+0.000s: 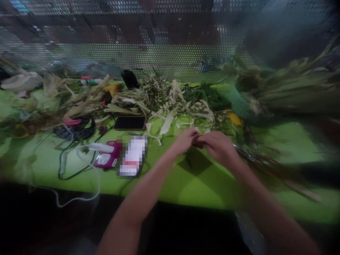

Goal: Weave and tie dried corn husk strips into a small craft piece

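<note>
My left hand and my right hand meet above the green tabletop, fingertips pinched together. A small pale bit shows at the left fingertips, but what they hold is mostly hidden and too blurred to name. Just behind them lie loose strips of dried husk and leafy scraps, spread along the table. Close to my right wrist lies a metal tool, perhaps scissors, partly covered by the wrist.
Left of my arms lie a lit phone, a dark phone and a magenta power adapter with a white cable. Long dry leaves stand at right beside a green mesh bundle. Perforated metal panel closes the back.
</note>
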A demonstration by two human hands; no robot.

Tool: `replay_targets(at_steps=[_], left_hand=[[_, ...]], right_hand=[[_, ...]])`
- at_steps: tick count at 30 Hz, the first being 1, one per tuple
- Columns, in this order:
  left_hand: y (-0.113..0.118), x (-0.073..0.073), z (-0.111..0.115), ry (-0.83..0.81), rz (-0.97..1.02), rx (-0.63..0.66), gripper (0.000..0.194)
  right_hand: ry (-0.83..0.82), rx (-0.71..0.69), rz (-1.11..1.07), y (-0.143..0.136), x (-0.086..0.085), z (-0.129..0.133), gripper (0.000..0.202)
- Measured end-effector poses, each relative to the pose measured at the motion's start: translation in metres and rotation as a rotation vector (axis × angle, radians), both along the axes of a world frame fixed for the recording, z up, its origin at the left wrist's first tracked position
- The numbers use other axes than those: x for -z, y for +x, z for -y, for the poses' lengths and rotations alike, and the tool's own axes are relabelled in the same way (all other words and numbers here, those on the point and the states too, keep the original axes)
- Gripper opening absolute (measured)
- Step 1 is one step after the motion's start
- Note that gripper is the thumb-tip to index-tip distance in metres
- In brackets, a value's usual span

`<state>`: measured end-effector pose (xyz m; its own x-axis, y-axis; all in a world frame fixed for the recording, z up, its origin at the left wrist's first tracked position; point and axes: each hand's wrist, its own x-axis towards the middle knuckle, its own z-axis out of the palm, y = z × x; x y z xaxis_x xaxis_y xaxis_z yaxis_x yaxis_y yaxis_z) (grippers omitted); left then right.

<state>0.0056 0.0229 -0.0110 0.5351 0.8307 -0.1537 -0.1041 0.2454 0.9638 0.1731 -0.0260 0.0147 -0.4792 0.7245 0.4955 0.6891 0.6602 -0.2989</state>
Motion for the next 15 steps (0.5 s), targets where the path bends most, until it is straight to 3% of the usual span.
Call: replay_targets(at_steps=[5, 10, 12, 15], left_hand=[[0.002, -0.001, 0.0, -0.053, 0.064, -0.047, 0.031], [0.008, -0.002, 0.003, -0.116, 0.196, -0.275, 0.03], [0.011, 0.001, 0.004, -0.139, 0.215, -0.41, 0.027], [0.014, 0.006, 0.007, -0.134, 0.191, -0.561, 0.024]], right_hand=[[0.052, -0.001, 0.005, -0.003, 0.002, 0.0, 0.024], [0.068, 0.153, -0.185, -0.007, 0.0, 0.003, 0.024], [-0.002, 0.234, -0.283, -0.01, 0.001, 0.005, 0.015], [-0.233, 0.311, -0.414, -0.015, 0.007, 0.005, 0.011]])
